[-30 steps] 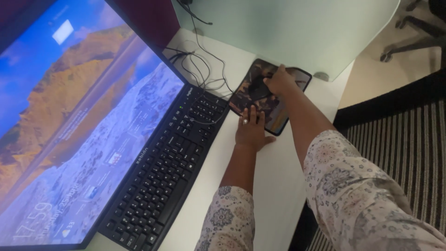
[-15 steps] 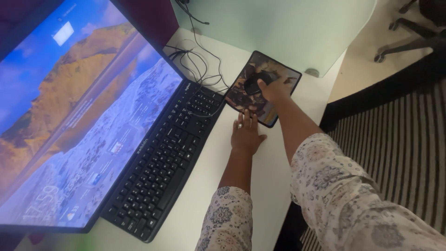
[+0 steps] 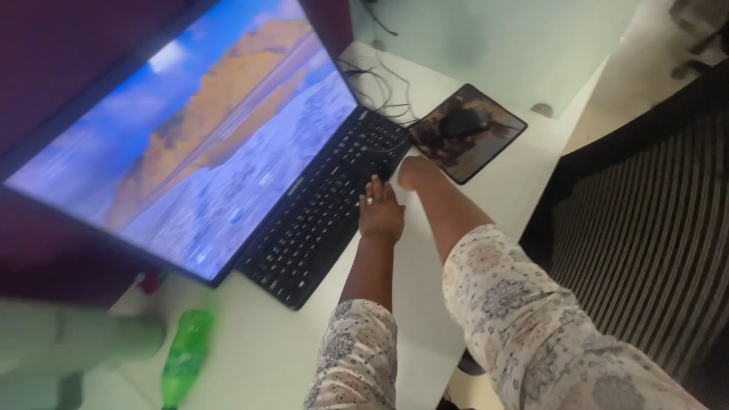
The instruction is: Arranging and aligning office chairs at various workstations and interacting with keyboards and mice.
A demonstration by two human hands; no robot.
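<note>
Now, head view, only one on offer:

Left hand (image 3: 380, 214): lying flat and open, palm down, on the white worktop (image 3: 425, 281), fingertips touching the near edge of the black keyboard (image 3: 326, 205); gripping nothing.

Right hand (image 3: 414, 171): resting on the worktop between the keyboard's right end and the mouse pad (image 3: 497, 144), curled loosely; fingers hidden under the knuckles, so cannot tell how far closed; nothing visibly held.

Mouse (image 3: 465, 121): sitting free on the patterned dark mouse pad, just beyond the right hand, not being touched.

Handling of mouse: likely light, hard-shelled and smooth, sliding easily on the pad; best cupped over the hump, thumb and outer fingers pinching the sides; trailing cable (image 3: 380, 87) probably tugging a little.

Handling of pad: looking thin and floppy, probably bending if lifted by one corner.

Monitor (image 3: 220, 129): standing behind the keyboard, glowing with a landscape picture of orange hills and blue sky.

Green bottle (image 3: 184, 357): lying on its side at the worktop's near left, blurred; no label legible.

Packages, signs: none showing elsewhere.
</note>
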